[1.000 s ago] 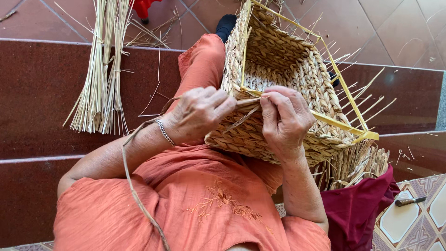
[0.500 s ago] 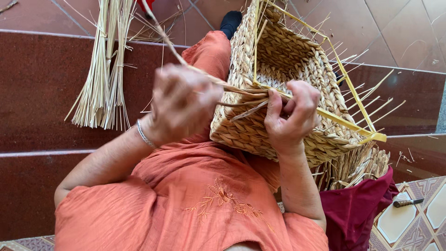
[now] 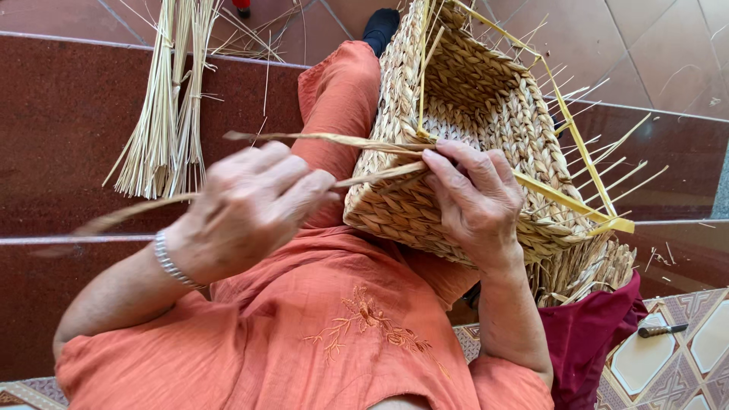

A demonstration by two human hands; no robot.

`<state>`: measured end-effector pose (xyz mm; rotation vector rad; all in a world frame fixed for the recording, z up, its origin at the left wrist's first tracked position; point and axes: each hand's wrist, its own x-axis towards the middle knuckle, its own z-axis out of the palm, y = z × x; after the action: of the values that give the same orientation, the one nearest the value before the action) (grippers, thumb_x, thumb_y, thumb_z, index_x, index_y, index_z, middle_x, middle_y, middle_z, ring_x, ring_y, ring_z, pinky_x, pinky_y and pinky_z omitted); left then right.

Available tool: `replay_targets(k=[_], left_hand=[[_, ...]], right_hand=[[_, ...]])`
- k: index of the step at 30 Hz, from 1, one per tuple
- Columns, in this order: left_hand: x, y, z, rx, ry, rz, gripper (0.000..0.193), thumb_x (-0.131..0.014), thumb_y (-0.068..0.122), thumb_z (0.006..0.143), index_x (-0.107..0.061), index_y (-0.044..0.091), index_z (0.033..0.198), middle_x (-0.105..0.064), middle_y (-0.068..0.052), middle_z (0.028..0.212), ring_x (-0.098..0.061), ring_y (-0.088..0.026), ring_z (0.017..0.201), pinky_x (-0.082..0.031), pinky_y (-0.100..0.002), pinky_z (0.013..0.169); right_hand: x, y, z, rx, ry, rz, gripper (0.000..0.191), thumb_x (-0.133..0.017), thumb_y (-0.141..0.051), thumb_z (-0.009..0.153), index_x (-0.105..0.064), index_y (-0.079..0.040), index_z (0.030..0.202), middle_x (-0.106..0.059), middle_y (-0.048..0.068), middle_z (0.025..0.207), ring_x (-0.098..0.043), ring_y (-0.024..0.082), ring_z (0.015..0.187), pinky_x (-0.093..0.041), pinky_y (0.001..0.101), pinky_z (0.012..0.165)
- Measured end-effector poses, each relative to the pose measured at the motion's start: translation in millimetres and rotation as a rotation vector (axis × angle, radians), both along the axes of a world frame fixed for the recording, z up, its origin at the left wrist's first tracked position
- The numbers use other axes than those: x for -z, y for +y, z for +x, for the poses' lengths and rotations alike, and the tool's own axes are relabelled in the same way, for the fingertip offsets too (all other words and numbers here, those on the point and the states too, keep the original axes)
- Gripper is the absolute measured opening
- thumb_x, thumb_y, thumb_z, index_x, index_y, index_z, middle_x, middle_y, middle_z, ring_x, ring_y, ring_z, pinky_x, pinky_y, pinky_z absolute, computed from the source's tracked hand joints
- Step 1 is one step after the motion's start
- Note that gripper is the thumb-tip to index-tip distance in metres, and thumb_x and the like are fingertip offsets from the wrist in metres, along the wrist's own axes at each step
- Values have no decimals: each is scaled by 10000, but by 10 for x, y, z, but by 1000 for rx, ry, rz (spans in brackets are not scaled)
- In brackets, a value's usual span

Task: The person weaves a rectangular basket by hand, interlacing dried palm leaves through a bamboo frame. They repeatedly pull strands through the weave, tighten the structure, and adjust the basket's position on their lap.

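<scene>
Since the earlier frame our left hand (image 3: 243, 205) has dropped lower, fingers pinching a reed strand (image 3: 334, 140). Our right hand (image 3: 474, 201) grips the woven basket (image 3: 471, 99) rim on our lap. Its inside looks empty; motion blur smears the strand's far end.

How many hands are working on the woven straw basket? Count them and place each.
2. The left hand pulls a flat straw strand left of the basket; the right hand rests on its near rim.
</scene>
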<state>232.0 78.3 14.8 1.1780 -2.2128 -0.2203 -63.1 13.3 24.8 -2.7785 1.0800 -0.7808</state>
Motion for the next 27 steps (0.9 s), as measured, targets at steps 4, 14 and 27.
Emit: replay_targets(k=[4, 14, 27], left_hand=[[-382, 6, 216, -153, -248, -365, 119, -788, 159, 913, -733, 88, 991, -621, 17, 794, -567, -152, 805, -474, -344, 730], [126, -569, 365, -342, 238, -267, 108, -763, 51, 1051, -740, 15, 1150, -561, -131, 1079, -607, -265, 959, -562, -333, 771], [692, -601, -782, 149, 352, -367, 370, -693, 147, 928, -700, 33, 1280, -653, -104, 1341, -634, -273, 1226, -557, -452, 1009]], right_hand=[[100, -50, 91, 1, 22, -135, 249, -848, -144, 936, -751, -82, 1156, -690, 50, 1153, -643, 225, 905, -545, 343, 753], [316, -44, 57, 26, -139, -180, 116, -654, -139, 1093, -586, -58, 1140, -747, 109, 1157, -742, 243, 973, -587, 341, 825], [259, 27, 38, 35, -43, -227, 176, -716, 6, 1009, -609, -96, 1103, -719, 103, 1201, -710, 254, 1002, -595, 358, 846]])
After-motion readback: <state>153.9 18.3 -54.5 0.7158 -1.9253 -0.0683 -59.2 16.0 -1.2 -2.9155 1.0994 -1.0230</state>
